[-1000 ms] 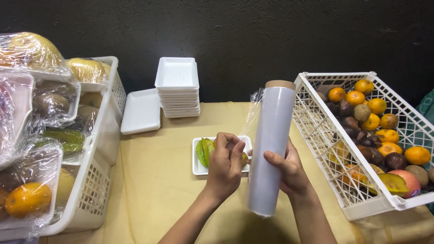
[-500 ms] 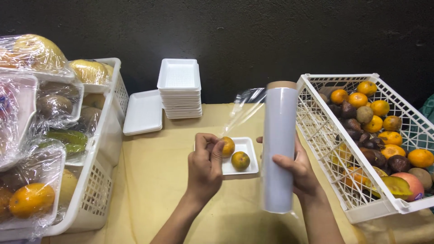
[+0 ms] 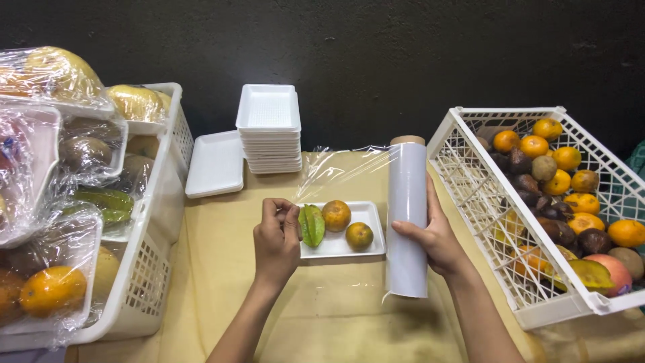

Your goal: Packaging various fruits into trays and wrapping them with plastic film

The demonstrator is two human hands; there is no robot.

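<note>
head view: left hand [image 3: 275, 240] pinches the cling film [image 3: 342, 171] edge left of the foam tray [image 3: 341, 249]. right hand [image 3: 435, 236] clamps the film roll [image 3: 407, 222] upright, just right of the tray, near the white crate [image 3: 470, 181].

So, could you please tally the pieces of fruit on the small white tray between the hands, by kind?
Green star fruit: 1
Orange citrus fruit: 2
Total on the small white tray: 3
The left hand pinches the clear film pulled from the roll, which the right hand grips.

Right hand [image 3: 437, 238] grips upright film roll [image 3: 407, 218]; left hand [image 3: 275, 242] pinches film over fruit tray [image 3: 373, 228].
</note>
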